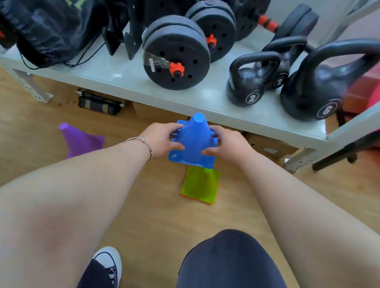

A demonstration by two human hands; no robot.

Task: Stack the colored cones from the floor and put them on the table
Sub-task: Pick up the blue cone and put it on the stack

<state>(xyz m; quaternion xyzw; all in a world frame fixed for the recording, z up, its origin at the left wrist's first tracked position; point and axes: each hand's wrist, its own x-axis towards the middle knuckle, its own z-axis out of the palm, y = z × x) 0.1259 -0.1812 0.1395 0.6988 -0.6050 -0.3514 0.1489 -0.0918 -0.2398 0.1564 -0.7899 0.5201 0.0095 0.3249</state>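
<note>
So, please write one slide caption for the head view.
Both hands hold blue cone above green cone; purple cone waits.

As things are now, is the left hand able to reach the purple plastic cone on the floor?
Probably not at once: the left hand and right hand both hold the blue plastic cone. The purple plastic cone stands just beside the left forearm, with nothing between them.
</note>
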